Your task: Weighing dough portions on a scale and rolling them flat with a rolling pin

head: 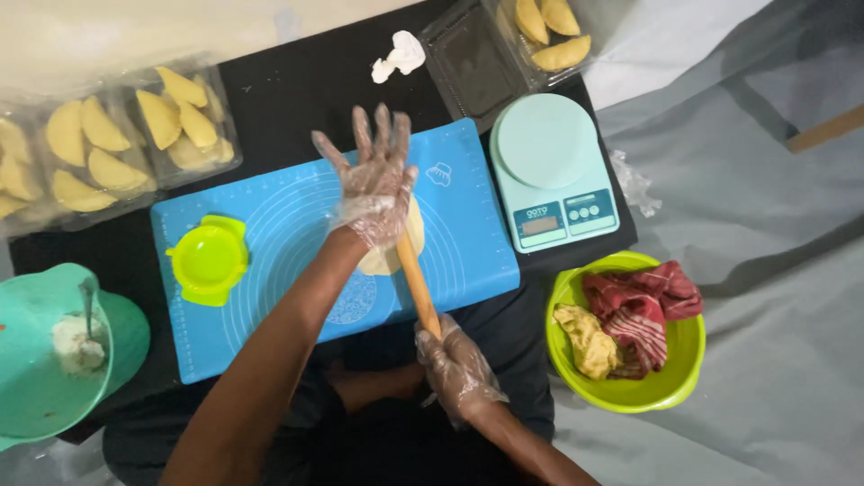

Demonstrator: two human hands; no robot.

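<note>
1. The right hand (pixel 456 367), in a thin clear plastic glove, is clenched around the near end of a slim wooden rolling pin (pixel 417 283).
2. The gloved left hand (pixel 373 180) lies released, fingers spread flat, pressing the pin's far end.
3. Under that palm sits a pale flattened piece of dough (pixel 387 256), seemingly oval, on the blue silicone pastry mat (pixel 288 225).
4. Left of the left hand rests a lime-green plastic dumpling press (pixel 210 259).
</note>
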